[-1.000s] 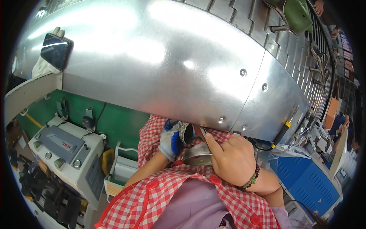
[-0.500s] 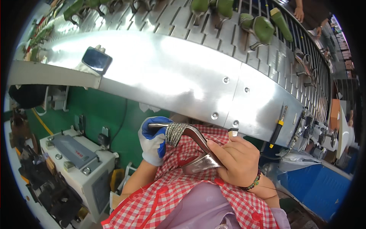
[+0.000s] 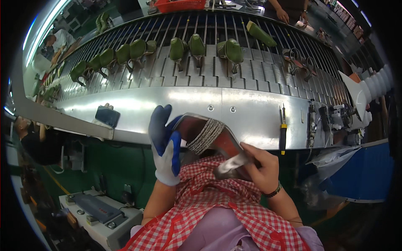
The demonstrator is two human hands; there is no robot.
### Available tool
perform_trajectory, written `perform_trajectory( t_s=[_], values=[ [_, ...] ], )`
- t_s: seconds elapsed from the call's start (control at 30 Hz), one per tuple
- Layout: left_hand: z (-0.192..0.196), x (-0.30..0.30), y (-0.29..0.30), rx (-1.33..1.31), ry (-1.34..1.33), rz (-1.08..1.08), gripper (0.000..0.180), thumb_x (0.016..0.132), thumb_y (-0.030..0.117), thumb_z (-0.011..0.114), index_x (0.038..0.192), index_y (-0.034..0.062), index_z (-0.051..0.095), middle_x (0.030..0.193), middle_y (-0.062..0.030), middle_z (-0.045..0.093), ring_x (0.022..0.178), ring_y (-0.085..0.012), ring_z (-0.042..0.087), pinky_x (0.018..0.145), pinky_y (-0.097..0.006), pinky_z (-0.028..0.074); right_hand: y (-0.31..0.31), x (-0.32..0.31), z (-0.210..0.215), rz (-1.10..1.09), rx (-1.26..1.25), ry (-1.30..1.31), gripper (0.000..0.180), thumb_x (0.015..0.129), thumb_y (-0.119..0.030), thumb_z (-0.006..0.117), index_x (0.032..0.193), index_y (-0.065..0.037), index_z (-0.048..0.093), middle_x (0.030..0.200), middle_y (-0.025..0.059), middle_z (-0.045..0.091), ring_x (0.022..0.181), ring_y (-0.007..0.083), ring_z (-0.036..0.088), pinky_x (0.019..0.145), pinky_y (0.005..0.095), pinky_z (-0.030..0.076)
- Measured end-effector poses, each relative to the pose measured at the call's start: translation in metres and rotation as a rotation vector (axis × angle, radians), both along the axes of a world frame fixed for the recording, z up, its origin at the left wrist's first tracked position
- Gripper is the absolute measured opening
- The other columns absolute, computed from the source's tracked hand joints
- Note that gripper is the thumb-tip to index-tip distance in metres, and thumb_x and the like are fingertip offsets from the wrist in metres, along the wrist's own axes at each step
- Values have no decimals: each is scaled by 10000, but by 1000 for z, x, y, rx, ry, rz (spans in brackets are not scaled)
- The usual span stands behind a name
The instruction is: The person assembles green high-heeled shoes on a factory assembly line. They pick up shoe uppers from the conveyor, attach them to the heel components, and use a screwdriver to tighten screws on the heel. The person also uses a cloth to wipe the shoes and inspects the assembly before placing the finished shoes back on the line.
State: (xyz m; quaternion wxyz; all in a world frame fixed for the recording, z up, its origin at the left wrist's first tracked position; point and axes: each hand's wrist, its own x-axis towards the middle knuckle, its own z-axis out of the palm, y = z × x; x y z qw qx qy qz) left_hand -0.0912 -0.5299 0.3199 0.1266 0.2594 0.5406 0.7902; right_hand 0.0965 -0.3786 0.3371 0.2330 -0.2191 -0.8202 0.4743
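Observation:
A high-heeled sandal (image 3: 228, 140) with a dark red insole, a silvery heel and a band of glittering straps (image 3: 206, 137) is held in front of my apron, its toe tilted up to the left. My right hand (image 3: 266, 167), bare, is closed round the heel end. On my left hand (image 3: 164, 142) is a blue and white glove. Its upper fingers stretch upward and apart beside the toe, and the glove appears to touch the toe's edge. The sandal hides part of those fingers.
Beyond a metal ledge (image 3: 180, 98), a slatted conveyor carries several green shoe lasts (image 3: 178, 49) and strappy sandals (image 3: 295, 62). A phone (image 3: 107, 116) and a yellow-black screwdriver (image 3: 283, 138) lie on the ledge. A grey-white machine (image 3: 98, 213) stands lower left; a co-worker's hand (image 3: 283, 16) shows across the conveyor.
My view has shifted, showing more of the conveyor. The sandal has turned to show more of its insole. My left fingers, earlier curled at the toe, now stretch upward; my right hand keeps its hold.

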Motion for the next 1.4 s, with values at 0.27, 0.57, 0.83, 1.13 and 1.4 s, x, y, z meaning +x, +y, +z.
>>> perform_trajectory(
  t_s=[0.27,0.57,0.83,1.13,1.4],
  values=[
    [-40,31,23,-162,-398,-254,458,1000,116,453,1438,49,337,1415,-135,429,1288,-264,451,1088,-371,369,31,7,-101,9,-973,73,571,932,-126,599,1405,46,330,1223,134,580,1093,171,579,946,306,455],
    [-34,74,53,-532,626,-310,704,757,211,742,1379,54,452,1345,-168,511,1287,-390,440,1040,-455,373,32,2,-94,317,-1682,603,304,984,-210,466,1215,-27,543,1149,97,629,1007,201,609,882,367,474],
    [-26,73,60,-422,1012,-271,477,730,144,722,1198,118,637,1258,-74,598,1208,-357,521,992,-475,424,22,5,-81,-50,-1774,572,440,993,-252,421,1361,-16,468,1095,88,658,988,187,635,898,366,487],
    [-28,59,58,-404,804,-179,442,690,50,707,1129,52,655,1219,-167,604,1176,-407,537,984,-478,441,47,3,-73,-11,-1553,658,330,966,-193,451,1211,8,544,996,96,652,995,213,619,889,376,476],
    [-74,-15,39,-596,664,50,320,758,56,646,1075,32,681,1177,-134,638,1177,-336,545,1009,-426,418,184,-75,-60,-417,-930,390,202,881,-168,578,1025,-31,610,1006,66,676,960,161,638,864,325,456]
  ],
)
